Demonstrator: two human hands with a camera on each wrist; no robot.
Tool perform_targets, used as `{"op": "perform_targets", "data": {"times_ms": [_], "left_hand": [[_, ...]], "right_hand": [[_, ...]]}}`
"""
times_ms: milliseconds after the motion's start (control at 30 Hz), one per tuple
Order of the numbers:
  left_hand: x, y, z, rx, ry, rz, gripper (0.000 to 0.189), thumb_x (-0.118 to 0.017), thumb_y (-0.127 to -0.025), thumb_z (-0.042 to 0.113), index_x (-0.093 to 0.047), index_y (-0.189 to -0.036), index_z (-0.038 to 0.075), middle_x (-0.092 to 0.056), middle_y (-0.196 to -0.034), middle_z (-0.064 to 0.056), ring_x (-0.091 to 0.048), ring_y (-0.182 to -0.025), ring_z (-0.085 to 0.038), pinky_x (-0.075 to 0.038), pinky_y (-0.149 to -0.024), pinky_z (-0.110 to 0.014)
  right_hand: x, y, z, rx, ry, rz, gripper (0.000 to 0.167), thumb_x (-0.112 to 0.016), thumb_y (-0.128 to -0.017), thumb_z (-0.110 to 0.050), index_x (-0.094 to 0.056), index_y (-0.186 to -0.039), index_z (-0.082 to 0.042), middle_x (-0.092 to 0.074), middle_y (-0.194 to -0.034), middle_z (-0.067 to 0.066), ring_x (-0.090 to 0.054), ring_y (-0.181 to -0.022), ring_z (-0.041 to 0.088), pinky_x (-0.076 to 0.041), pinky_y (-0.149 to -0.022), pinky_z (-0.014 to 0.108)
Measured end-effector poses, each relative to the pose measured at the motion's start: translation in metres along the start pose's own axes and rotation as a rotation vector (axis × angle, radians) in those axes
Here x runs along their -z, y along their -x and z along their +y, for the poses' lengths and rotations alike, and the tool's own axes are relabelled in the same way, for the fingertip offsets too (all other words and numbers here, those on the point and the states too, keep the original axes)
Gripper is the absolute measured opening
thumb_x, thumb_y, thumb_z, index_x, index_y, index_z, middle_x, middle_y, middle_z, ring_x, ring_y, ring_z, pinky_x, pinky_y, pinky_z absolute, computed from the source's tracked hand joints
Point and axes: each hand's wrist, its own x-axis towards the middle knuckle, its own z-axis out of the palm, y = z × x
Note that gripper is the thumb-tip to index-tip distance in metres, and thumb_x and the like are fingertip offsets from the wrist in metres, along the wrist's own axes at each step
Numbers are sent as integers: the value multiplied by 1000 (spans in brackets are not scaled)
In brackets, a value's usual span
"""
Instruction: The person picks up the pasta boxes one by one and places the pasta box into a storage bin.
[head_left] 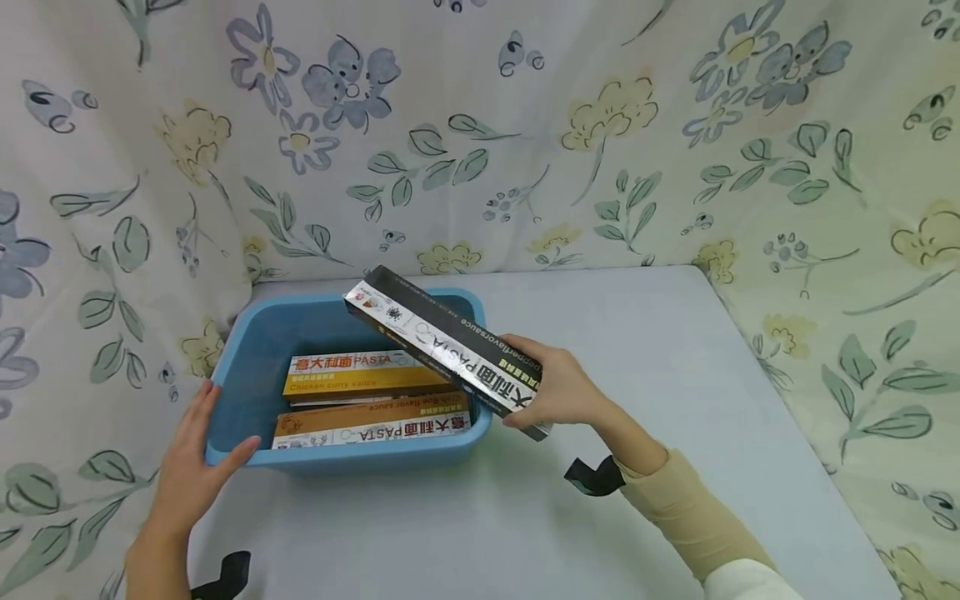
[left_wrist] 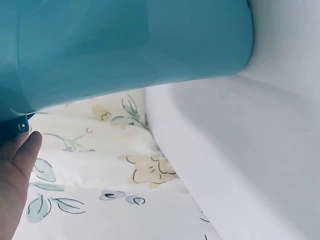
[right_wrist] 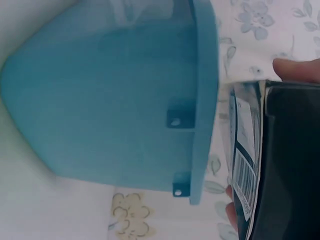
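Note:
My right hand point(head_left: 558, 385) grips one end of a black and white pasta box point(head_left: 450, 342), thumb on the near side and fingers on the far side. The box slants up to the left, overlapping the right part of the blue plastic bin point(head_left: 348, 458). In the right wrist view, the box's end flap with a barcode label point(right_wrist: 244, 185) is close beside the bin's rim point(right_wrist: 204, 100). My left hand point(head_left: 191, 467) rests at the bin's front left corner, thumb and fingers spread along the rim. Inside the bin lie a yellow pasta box point(head_left: 360, 382) and an orange-brown pasta box point(head_left: 371, 421).
The bin stands on a white table point(head_left: 600, 325) toward its back left. Floral curtain cloth point(head_left: 450, 167) hangs behind and at both sides. Black straps point(head_left: 596, 477) stick out near both wrists.

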Motion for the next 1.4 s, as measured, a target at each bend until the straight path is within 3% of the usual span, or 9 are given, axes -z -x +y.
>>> {"op": "perform_targets", "data": {"times_ms": [333, 600, 1033, 1200, 1400], "left_hand": [[0, 0, 1, 11, 6, -7, 84, -66, -87, 25, -20, -154, 3, -13, -158, -25, -16, -138, -55, -15, -101, -77], [-3, -1, 2, 33, -2, -14, 85, -66, -87, 25, -20, -154, 4, -13, -159, -23, -17, -138, -55, -18, -98, -78], [0, 0, 0, 24, -16, -5, 84, -65, -87, 26, -20, -154, 3, -14, -158, -25, -19, -137, -57, -20, -96, -79], [-1, -1, 0, 18, -8, 1, 83, -65, -87, 25, -20, -154, 3, -15, -158, -25, -19, -137, -56, -20, -96, -79], [0, 0, 0, 24, -18, -1, 83, -65, -87, 27, -21, -154, 3, -15, -158, -25, -17, -138, -55, -18, -97, -79]], "right_hand": [[6, -29, -5, 60, -27, -159, 93, -87, -60, -8, -43, -140, 7, -58, -123, 18, -57, -97, 23, -52, -81, 32], [-3, -58, -10, 91, 12, -282, 93, -87, -61, -13, -44, -141, 5, -60, -119, 14, -56, -96, 20, -51, -80, 28], [-14, -83, -31, 169, 141, -425, 90, -87, -61, -14, -46, -140, 3, -62, -119, 10, -57, -95, 16, -50, -80, 24], [-20, -96, -43, 207, 229, -499, 89, -86, -60, -16, -49, -138, 3, -66, -112, 8, -59, -87, 12, -51, -73, 21], [-30, -106, -58, 167, 328, -562, 90, -87, -60, -19, -49, -140, -2, -68, -108, 4, -57, -76, 10, -48, -63, 20]]}}
